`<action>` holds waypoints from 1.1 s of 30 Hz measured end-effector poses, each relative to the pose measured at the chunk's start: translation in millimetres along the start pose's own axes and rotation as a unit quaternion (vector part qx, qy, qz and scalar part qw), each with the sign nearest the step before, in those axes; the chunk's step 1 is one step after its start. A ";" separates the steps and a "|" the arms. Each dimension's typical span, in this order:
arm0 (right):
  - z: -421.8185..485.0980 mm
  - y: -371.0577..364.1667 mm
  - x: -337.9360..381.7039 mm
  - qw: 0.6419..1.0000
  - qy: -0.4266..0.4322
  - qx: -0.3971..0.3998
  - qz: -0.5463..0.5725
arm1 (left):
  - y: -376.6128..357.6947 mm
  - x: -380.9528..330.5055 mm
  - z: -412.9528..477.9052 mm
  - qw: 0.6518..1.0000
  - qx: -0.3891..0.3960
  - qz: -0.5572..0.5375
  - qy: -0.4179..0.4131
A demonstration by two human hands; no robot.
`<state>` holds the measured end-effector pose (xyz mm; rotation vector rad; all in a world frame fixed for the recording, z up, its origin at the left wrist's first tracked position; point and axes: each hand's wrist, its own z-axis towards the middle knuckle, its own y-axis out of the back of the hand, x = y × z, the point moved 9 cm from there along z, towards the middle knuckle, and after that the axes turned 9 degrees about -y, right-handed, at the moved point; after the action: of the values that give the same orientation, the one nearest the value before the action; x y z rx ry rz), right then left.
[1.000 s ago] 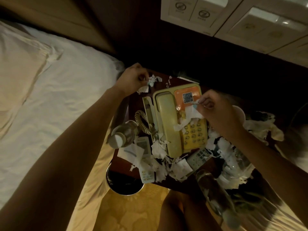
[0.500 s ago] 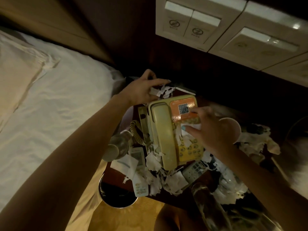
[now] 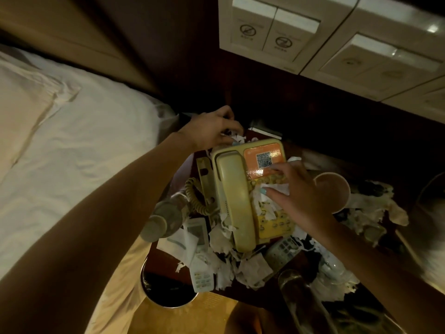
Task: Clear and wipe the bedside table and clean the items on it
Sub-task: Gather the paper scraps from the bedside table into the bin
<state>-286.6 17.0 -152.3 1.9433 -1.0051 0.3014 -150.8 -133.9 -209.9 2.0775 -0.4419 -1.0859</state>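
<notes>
The yellowed telephone (image 3: 277,225), its handset (image 3: 234,201) cradled and an orange label (image 3: 251,154) above the keypad, sits mid bedside table (image 3: 165,262) amid torn paper scraps (image 3: 250,268); the left hand (image 3: 212,131) curls its fingers around shreds (image 3: 234,139) behind it; the right hand (image 3: 301,196) pinches a white scrap (image 3: 280,188) over the keys.

Dark wood worktop (image 3: 165,265): yellow phone (image 3: 237,201) at centre, tissue scraps (image 3: 251,270) all round it, white remote (image 3: 203,277) and grey remote (image 3: 281,251) at front, paper cup (image 3: 333,192) right, clear bottle (image 3: 166,219) left edge.
</notes>
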 end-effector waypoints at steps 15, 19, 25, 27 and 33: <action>-12.5 -16.9 1.9 0.988 0.096 -0.012 -0.121 | 21.4 37.7 -28.4 0.973 -0.162 -0.117 0.112; -11.7 -6.5 11.0 0.993 0.092 -0.021 -0.074 | 28.9 38.3 -44.6 0.959 -0.186 -0.169 0.131; -5.3 47.0 9.9 0.997 0.009 -0.072 -0.005 | 39.2 39.7 -65.1 0.960 -0.189 -0.163 0.129; -0.3 67.0 8.5 0.994 0.003 -0.072 0.083 | 37.8 38.5 -69.1 0.963 -0.178 -0.160 0.126; 29.3 91.9 -8.3 0.998 -0.034 -0.040 0.045 | 27.4 -3.4 -40.7 0.988 -0.101 -0.114 -0.003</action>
<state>-365.8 -26.6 -117.6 1.8505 -1.1338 0.2442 -118.8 -131.8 -172.6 1.9782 -0.0903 -1.2154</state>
